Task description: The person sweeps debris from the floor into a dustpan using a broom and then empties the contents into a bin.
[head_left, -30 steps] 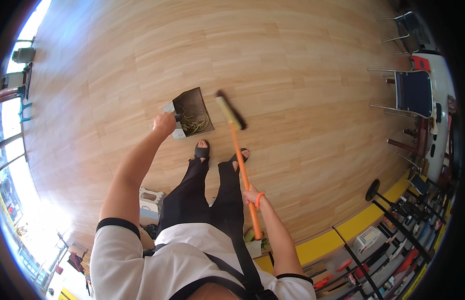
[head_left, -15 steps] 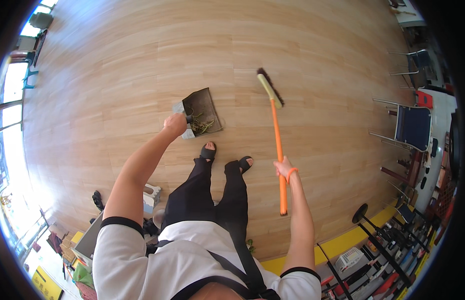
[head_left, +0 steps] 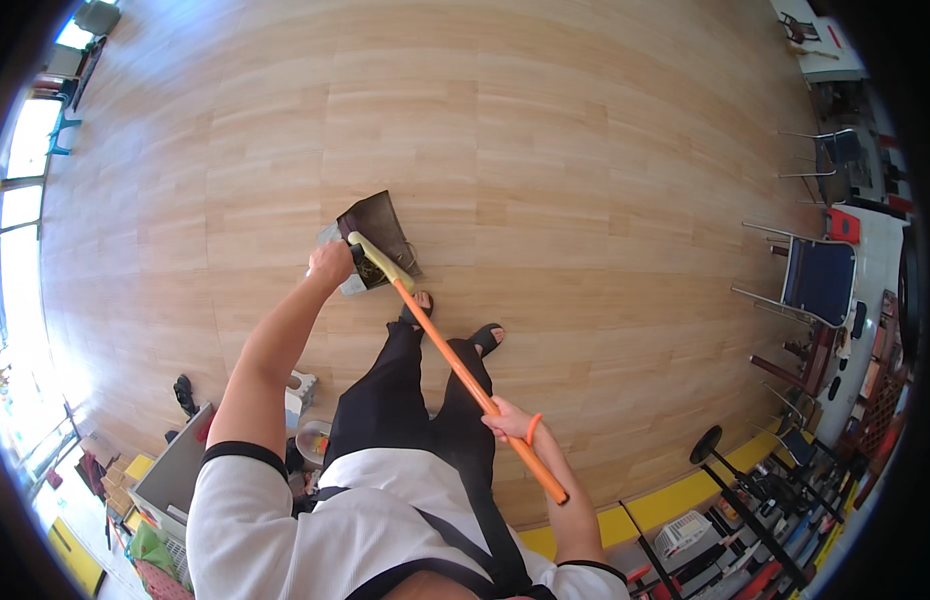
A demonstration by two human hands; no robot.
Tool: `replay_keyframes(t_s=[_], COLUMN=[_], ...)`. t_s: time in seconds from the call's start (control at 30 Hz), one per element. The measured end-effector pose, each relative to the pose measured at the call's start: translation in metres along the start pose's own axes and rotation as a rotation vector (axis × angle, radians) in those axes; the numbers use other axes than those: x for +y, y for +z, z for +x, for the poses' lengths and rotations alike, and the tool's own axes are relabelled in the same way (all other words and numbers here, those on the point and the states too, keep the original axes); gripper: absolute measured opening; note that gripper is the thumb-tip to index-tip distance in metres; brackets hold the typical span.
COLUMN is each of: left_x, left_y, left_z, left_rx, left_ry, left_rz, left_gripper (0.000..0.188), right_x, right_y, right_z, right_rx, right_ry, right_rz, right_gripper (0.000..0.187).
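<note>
My left hand (head_left: 331, 262) is closed round the handle of a dustpan (head_left: 382, 222), a dark scoop in front of my feet. Some greenish-brown plant scraps lie in the pan, now largely covered by the broom head. In my right hand (head_left: 507, 420) is the orange handle of a broom (head_left: 445, 352), gripped toward its near end. The broom slants up to the left, its pale yellow-green head (head_left: 380, 262) lying over the pan beside my left hand. Its bristles are hidden beneath the head.
Wood-look floor (head_left: 545, 130) spreads ahead. Blue-seated metal chairs (head_left: 820, 282) stand along the right side. Behind me at right is a yellow-edged shelf (head_left: 675, 490) with stored goods. A small grey-white stool (head_left: 300, 393) and a basin (head_left: 312, 440) sit by my left side.
The broom has swung left from the bare floor to over the dustpan, its handle now slanting. My right hand has moved left and nearer to me; the dustpan has shifted slightly left.
</note>
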State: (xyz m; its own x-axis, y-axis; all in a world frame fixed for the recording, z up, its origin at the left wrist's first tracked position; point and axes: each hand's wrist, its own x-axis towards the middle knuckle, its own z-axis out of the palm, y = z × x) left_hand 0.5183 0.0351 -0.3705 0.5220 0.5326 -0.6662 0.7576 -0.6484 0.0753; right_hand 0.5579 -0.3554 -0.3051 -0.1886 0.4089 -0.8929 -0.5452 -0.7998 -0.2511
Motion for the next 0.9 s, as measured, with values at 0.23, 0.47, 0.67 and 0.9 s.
replay_keyframes(t_s=[0.23,0.47,0.67,0.9], left_x=[-0.044,-0.084,-0.109,-0.114], left_y=[0.006,0.02,0.034,0.032], left_z=[-0.028,-0.051,-0.057,-0.062], left_rx=[-0.028,-0.045,0.022,0.045], left_ry=[-0.043,-0.175,-0.243,-0.268], left_rz=[-0.015,-0.063,-0.112,-0.159], left_gripper=[0.018,0.018,0.019,0.018], right_x=[-0.063,-0.163,-0.105,-0.047], right_y=[-0.071,-0.099,-0.007,0.022], right_z=[0.003,0.121,0.11,0.018], right_rx=[0.376,0.685,0.363,-0.044], right_ry=[-0.146,-0.129,0.144,0.094], right_rz=[-0.134,-0.252,-0.565,-0.43], right_gripper=[0.031,0.027,0.029,0.024])
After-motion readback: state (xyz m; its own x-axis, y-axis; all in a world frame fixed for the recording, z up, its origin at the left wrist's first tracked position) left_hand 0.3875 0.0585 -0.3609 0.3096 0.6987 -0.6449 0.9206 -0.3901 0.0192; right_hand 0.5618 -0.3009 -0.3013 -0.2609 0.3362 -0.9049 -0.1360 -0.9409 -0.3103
